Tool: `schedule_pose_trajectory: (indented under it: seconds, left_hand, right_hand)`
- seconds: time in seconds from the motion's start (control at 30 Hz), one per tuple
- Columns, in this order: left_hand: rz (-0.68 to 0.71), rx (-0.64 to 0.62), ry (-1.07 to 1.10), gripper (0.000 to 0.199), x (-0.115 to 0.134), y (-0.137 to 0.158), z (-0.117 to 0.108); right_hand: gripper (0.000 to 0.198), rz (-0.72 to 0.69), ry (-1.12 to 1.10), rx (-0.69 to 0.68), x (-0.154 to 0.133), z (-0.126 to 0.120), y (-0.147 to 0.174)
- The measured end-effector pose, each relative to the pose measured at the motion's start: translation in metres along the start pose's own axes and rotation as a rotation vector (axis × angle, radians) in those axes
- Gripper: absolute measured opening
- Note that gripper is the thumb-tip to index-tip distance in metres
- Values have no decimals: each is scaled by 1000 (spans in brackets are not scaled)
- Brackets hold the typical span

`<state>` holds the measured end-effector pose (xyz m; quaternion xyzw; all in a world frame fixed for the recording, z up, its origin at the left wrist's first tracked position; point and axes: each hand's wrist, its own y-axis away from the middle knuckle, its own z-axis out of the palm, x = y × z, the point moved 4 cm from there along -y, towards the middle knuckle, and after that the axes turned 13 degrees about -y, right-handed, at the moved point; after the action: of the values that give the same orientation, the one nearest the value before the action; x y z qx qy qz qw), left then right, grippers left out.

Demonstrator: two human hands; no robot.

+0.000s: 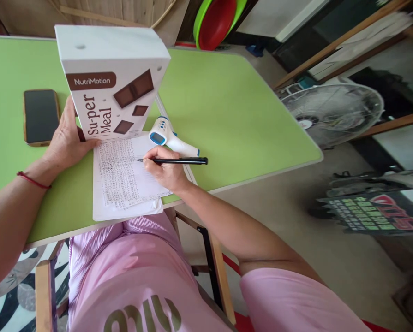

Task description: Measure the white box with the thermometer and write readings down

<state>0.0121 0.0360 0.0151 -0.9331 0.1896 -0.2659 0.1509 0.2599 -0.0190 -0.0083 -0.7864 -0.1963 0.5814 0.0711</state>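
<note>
Apparently writing, my right hand (166, 170) pinches a pen (187, 161), tip at the paper (133, 180) in front of the box (118, 87). My left hand (66, 140) touches the box's left side; whether it grips, I cannot tell. Another stroke would need steady paper.

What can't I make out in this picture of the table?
Handwriting on the top sheet: head view, too small to read.
Part of the left hand: head view, behind the white box.
Shirt lettering: head view, cut off by the bottom edge.
Small print on the dark sign: head view, blurred.
</note>
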Motion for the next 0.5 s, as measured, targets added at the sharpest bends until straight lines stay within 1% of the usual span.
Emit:
schedule_pose_trajectory:
  seconds: [0.17,0.27,0.4,0.5]
  left_hand:
    - [11,9,0,92,0,0,-1]
    - [-20,-18,-13,91,1,1,-1]
    - [-51,-28,-1,96,2,1,-2]
    - [-26,-14,13,96,1,0,-1]
  right_hand:
    - [11,-1,-2,-25,0,0,0]
    - [12,-10,-3,1,-1,-1,1]
    - [13,-33,-9,29,-1,-2,1]
    - [12,-18,-10,7,1,-1,1]
